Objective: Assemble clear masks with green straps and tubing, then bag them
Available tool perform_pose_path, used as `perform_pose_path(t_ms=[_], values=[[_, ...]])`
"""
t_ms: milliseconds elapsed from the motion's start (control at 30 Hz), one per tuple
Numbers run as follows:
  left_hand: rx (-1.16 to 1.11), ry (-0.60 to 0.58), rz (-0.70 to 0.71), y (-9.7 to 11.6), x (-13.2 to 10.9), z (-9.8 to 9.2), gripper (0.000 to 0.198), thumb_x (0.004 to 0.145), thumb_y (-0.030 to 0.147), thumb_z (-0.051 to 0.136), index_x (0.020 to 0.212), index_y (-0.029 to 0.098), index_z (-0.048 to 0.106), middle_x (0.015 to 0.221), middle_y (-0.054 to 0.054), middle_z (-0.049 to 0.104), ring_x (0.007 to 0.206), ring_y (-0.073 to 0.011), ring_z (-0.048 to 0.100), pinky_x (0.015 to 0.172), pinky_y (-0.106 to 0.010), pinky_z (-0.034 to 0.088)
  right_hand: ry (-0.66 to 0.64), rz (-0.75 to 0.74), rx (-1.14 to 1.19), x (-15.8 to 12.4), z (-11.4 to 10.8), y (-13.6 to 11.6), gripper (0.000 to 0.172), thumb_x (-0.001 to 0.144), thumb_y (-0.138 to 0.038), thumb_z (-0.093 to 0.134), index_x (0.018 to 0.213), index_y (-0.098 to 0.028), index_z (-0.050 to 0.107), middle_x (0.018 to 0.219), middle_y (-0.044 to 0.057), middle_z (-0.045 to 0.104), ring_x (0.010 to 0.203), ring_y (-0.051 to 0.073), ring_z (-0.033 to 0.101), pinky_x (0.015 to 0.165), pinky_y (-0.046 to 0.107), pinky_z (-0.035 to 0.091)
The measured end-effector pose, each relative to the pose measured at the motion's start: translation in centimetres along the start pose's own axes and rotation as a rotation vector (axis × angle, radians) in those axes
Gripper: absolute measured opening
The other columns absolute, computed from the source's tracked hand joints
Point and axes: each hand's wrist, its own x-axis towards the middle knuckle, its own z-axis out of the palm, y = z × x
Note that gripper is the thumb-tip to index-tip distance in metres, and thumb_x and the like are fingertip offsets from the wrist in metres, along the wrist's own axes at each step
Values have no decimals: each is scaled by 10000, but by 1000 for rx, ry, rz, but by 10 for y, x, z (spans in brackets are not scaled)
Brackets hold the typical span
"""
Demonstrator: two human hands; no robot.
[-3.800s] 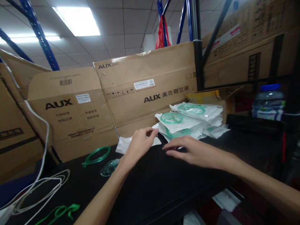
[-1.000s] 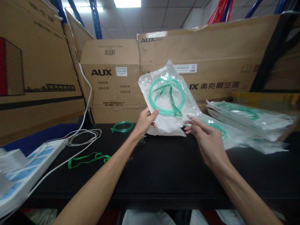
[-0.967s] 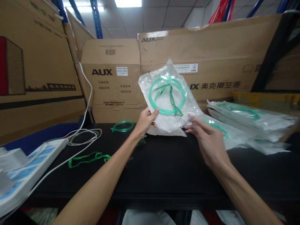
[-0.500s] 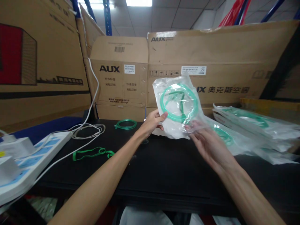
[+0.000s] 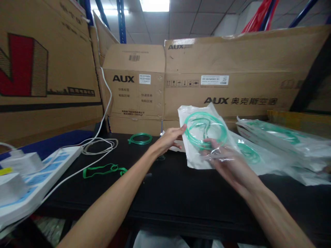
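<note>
From here I can't tell whether the right hand (image 5: 229, 163), blurred, has its fingers inside the pouch (image 5: 193, 151) or behind its loose clear film. Left of the pouch, the left forearm (image 5: 116, 193) hides most of a small clear piece (image 5: 160, 158) and one end of a green strap (image 5: 112, 170). Right of the pouch, stacked packets (image 5: 281, 144) run out of my view; far left of it, so does a power strip (image 5: 55, 163); high to its right, a red bag (image 5: 259, 17).
</note>
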Motion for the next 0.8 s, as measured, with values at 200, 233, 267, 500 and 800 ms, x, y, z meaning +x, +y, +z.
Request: perform_pose_path(t_ms=[200, 233, 267, 500, 800], values=[[56, 245, 2, -4, 7, -2, 437, 925, 526, 594, 845, 114, 718, 834, -105, 731, 704, -172, 624, 534, -220, 425, -91, -31, 7, -2, 3, -1, 293, 708, -400, 900, 820, -156, 782, 727, -11, 615, 619, 103, 586, 568, 191, 537], [66, 300, 11, -5, 7, -3, 427, 926, 516, 587, 823, 118, 706, 799, -90, 720, 683, -172, 616, 537, -225, 425, -137, -43, 13, -2, 4, -1, 273, 724, -392, 889, 810, -158, 780, 726, -13, 617, 598, 98, 581, 551, 192, 523], [77, 355, 20, -5, 8, -3, 421, 923, 509, 583, 802, 122, 696, 765, -78, 709, 668, -175, 609, 542, -232, 428, -184, -47, 16, -3, 4, -1, 253, 740, -382, 878, 807, -160, 779, 737, -12, 627, 587, 96, 584, 543, 195, 512], [119, 693, 70, -9, 12, -17, 336, 879, 430, 604, 750, 129, 679, 741, -62, 694, 745, -217, 620, 618, -262, 462, -372, 50, -47, -10, 6, -6, 202, 883, -347, 760, 846, -148, 763, 758, 19, 669, 596, 116, 614, 540, 218, 488], [3, 907, 67, -1, 15, -36, 252, 1015, 316, 467, 1063, 127, 627, 983, -81, 709, 728, -143, 680, 646, -268, 569, -401, -5, -99, -14, -4, -30, 220, 869, -412, 744, 804, -202, 749, 585, -23, 550, 494, 101, 534, 499, 224, 454]])
